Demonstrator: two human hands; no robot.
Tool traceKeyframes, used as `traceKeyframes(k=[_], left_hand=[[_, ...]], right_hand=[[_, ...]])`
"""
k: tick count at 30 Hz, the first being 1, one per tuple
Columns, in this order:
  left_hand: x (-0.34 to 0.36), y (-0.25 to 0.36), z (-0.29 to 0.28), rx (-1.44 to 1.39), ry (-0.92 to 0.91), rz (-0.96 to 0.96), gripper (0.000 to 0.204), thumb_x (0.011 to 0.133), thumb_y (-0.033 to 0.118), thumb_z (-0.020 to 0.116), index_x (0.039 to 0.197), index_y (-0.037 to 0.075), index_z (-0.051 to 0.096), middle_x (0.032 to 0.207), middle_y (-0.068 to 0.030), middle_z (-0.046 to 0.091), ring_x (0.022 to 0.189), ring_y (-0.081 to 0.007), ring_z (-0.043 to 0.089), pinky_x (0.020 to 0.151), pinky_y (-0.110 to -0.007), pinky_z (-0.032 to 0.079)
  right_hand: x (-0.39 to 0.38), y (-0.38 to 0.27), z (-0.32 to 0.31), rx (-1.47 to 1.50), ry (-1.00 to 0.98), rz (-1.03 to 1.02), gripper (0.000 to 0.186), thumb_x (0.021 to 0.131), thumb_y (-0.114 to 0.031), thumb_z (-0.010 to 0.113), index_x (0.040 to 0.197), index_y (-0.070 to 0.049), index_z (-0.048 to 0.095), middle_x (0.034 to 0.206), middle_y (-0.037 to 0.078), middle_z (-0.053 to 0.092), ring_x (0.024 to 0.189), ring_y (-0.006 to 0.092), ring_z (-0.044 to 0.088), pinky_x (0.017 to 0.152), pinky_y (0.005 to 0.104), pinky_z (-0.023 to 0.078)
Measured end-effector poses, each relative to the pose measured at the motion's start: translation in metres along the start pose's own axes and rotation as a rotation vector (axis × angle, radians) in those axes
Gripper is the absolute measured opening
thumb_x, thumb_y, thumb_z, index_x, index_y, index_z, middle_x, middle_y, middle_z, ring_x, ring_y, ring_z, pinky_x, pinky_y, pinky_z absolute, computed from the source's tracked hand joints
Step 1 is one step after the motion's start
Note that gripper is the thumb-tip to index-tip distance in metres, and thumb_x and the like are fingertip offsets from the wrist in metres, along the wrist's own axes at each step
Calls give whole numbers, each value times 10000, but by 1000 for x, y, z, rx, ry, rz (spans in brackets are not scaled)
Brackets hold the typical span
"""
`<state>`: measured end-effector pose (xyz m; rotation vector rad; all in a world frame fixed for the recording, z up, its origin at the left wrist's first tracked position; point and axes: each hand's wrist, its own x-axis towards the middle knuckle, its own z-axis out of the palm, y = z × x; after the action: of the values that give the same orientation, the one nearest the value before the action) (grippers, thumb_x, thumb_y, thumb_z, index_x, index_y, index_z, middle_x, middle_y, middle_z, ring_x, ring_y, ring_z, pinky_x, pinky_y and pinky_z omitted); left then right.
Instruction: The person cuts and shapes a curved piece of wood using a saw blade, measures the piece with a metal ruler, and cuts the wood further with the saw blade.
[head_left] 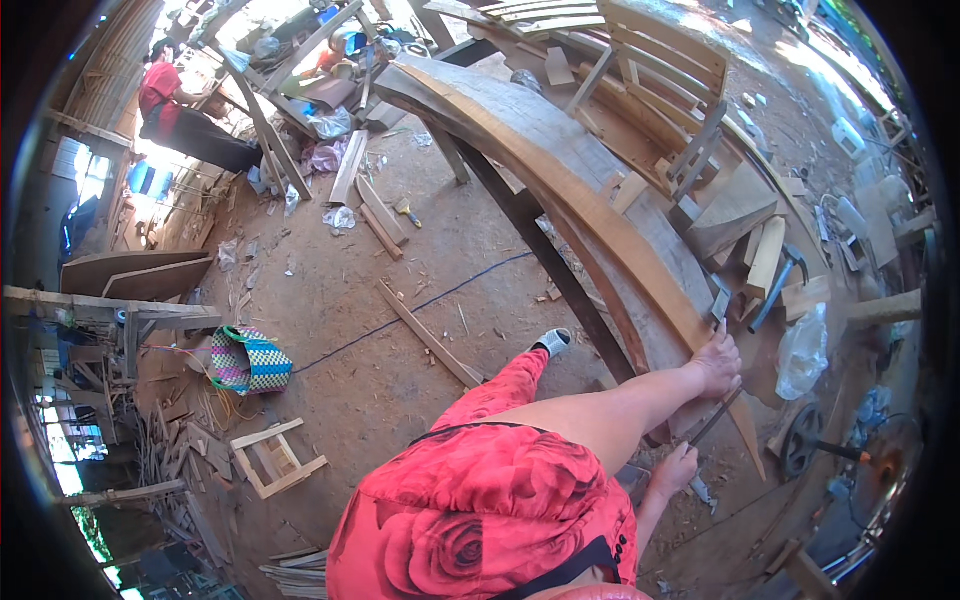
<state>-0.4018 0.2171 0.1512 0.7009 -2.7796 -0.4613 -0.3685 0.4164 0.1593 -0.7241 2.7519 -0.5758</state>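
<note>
A long curved wooden plank [640, 262] lies on a grey workbench top [560, 135], its pointed end toward me. My left hand [718, 364] is bent over the plank near that end, one finger stretched forward. Just beyond that fingertip sits a small flat metal blade [720, 298]; whether the hand touches it I cannot tell. Closer to my body, my right hand [676, 470] is closed on the near end of a thin dark file-like tool [712, 418], which slants up toward the left hand. Its exact kind is unclear.
A blue hammer [780, 292], wood blocks [765, 255] and a clear plastic bag [803, 352] lie right of the plank. A slatted wooden bench [665, 60] stands beyond. Left are a woven basket [250, 360], a small stool [277, 458] and a person in red [160, 95].
</note>
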Motion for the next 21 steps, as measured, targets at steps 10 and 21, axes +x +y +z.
traceKeyframes(k=[10, 21], left_hand=[[-2, -1, -4, 1, -29, 2, 426, 863, 405, 425, 924, 53, 657, 941, -110, 601, 1021, -296, 492, 1063, -594, 126], [-4, -2, -2, 1, -8, 12, 427, 854, 405, 425, 885, 47, 656, 919, -119, 603, 1019, -305, 493, 1058, -603, 129]], right_hand=[[-11, 8, 1, -31, 59, -48, 314, 916, -230, 459, 823, 61, 533, 688, 256, 564, 674, 413, 569, 602, 488, 398], [30, 4, -2, 84, -99, 81, 325, 914, -229, 458, 777, 61, 509, 689, 261, 555, 668, 435, 544, 605, 491, 400]])
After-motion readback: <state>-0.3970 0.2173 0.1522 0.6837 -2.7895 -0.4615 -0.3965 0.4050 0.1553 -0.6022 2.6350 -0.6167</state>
